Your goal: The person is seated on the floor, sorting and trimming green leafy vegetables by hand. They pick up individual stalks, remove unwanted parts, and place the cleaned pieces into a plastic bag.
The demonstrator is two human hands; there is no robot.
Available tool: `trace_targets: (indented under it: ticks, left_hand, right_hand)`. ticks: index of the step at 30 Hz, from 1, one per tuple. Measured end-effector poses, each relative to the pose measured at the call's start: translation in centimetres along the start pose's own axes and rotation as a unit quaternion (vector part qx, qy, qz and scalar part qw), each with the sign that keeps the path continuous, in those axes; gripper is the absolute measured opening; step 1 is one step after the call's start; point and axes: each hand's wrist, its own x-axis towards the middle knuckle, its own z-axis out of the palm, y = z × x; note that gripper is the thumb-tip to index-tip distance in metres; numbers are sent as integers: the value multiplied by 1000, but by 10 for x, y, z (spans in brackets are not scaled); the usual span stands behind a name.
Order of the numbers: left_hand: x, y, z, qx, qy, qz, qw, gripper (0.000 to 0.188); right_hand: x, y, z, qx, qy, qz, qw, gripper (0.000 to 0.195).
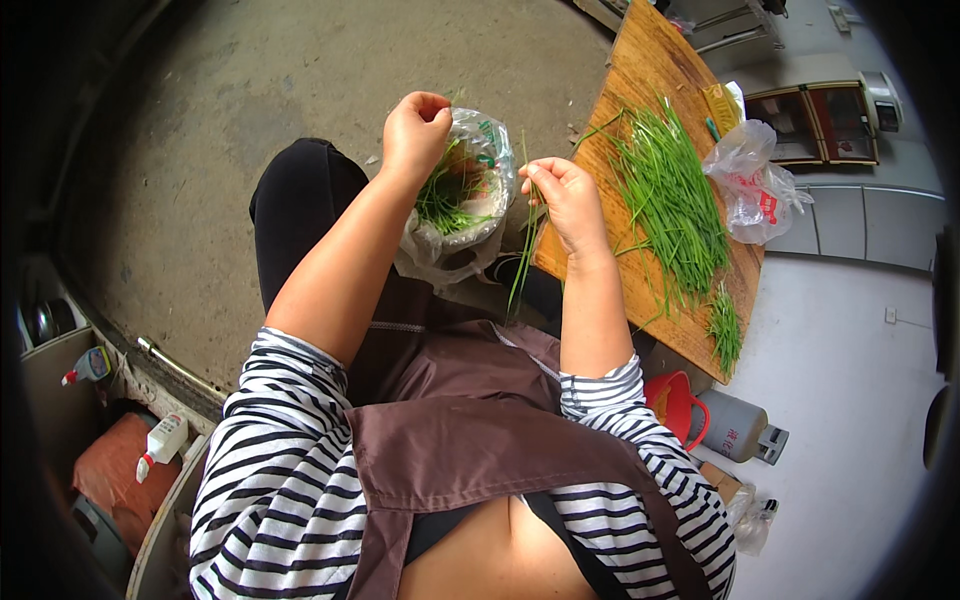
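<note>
My left hand [417, 139] is raised at the upper left rim of a bag-lined bin [501, 202], thumb and fingertips pinched together. A faint bit of green shows by the fingertips; whether it is held is unclear. Green trimmings [448, 210] lie inside the bin. To its right, my right hand [564, 196] pinches a few thin garlic chive stalks [526, 251], whose long ends hang down. Beyond it, a large pile of chives [667, 202] is spread on the wooden table [652, 56], and a smaller bunch [724, 330] lies near the table's lower right corner.
A crumpled plastic bag [750, 180] and a yellow packet [724, 109] lie along the table's far edge. Beneath the lower corner stand a red bucket [671, 405] and a grey gas cylinder [731, 426]. Spray bottles [166, 439] are at the lower left.
</note>
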Motion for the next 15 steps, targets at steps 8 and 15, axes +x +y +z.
trace_targets:
  ticks: [8,15]
  left_hand:
    - [-8,4,3,33,-67,-7,997,16]
    - [-22,16,8,-210,-262,-120,934,19]
  right_hand:
    - [14,-8,8,156,-23,44,987,14]
    - [35,12,19,133,-18,9,991,11]
